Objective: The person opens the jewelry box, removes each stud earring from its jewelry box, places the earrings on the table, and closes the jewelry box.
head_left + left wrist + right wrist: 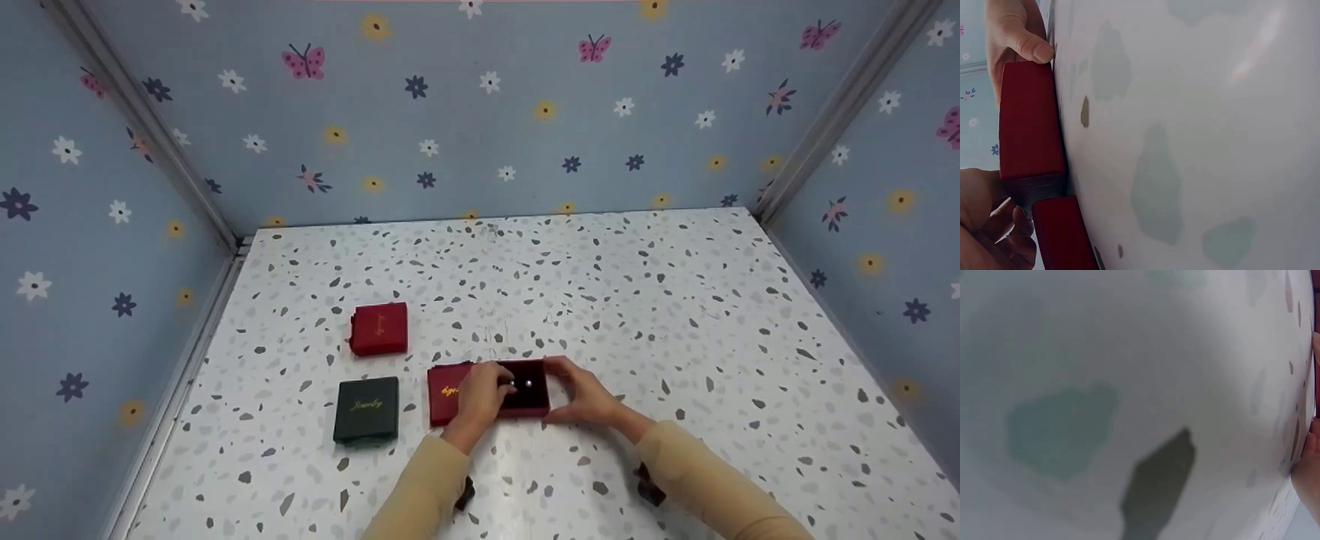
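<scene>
An opened red jewelry box (523, 411) lies on the table, its dark-lined base to the right and its lid (444, 393) with gold lettering to the left. On the lining sits a small shiny earring (529, 383). My left hand (480, 391) reaches over the box with thumb and index fingertips at either side of a second small bead-like earring (512, 382). In the left wrist view its fingers (1002, 230) are curled above the box. My right hand (587, 394) grips the base's right end between thumb and fingers; its thumb (1036, 48) presses the red side.
Left of the opened box stand a closed red jewelry box (379, 330) and a closed dark green one (366, 411). The speckled white table (630, 292) is enclosed by flowered blue panels (480, 112) at the back and both sides.
</scene>
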Tool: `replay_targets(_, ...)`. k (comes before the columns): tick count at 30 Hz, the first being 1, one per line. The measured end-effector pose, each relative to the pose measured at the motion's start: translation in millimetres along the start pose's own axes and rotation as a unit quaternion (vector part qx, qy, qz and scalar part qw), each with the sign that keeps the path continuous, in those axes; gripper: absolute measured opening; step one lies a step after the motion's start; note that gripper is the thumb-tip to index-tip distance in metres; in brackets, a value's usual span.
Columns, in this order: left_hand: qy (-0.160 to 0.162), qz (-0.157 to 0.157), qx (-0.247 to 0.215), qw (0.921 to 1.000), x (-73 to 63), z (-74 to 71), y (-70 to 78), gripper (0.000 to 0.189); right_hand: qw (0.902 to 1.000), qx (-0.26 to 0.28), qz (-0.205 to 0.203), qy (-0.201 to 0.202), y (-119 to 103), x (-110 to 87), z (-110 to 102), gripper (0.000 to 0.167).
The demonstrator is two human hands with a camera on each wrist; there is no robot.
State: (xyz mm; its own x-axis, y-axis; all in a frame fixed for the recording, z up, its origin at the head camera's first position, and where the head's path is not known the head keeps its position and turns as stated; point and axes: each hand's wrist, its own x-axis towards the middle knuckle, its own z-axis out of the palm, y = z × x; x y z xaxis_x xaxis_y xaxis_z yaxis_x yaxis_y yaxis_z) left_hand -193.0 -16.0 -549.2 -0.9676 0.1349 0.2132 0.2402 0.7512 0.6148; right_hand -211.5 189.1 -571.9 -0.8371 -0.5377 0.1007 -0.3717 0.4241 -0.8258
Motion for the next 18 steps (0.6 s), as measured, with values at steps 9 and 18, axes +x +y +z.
replay_targets(9,0.017,-0.002,-0.002,0.9999,1.0,1.1,-0.4,0.008,0.9999,0.009,0.012,0.002,-5,-0.6,-2,0.085)
replay_targets(18,0.036,0.016,0.023,0.999,1.5,-1.1,1.9,0.009,0.9994,0.025,0.02,-0.008,-34,-2.9,-8,0.082)
